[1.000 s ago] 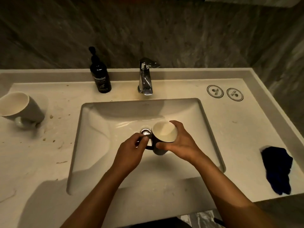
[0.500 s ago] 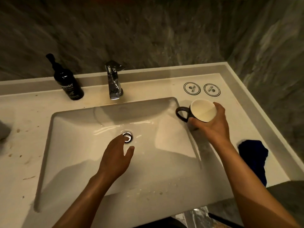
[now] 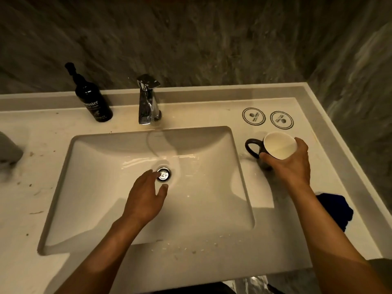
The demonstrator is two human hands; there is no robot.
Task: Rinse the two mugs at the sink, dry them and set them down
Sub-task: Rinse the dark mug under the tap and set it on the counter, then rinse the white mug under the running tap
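Carried right since half a second ago, the mug (image 3: 273,148) now sits low over the worktop (image 3: 244,247) beside the sink (image 3: 212,209), handle pointing left. Right hand (image 3: 291,164) grips its body. Left hand (image 3: 144,200) hangs open and empty over the drain (image 3: 163,174). A blue cloth (image 3: 335,209) lies near the right forearm.

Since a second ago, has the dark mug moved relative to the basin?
Yes. The dark mug went from above the drain rightward, past the basin's right edge, onto the counter.

Two mugs (image 3: 275,148) (image 3: 9,150), one bottle (image 3: 94,100), one tap (image 3: 147,102), two coasters (image 3: 253,116) (image 3: 281,120), one cloth (image 3: 335,209)
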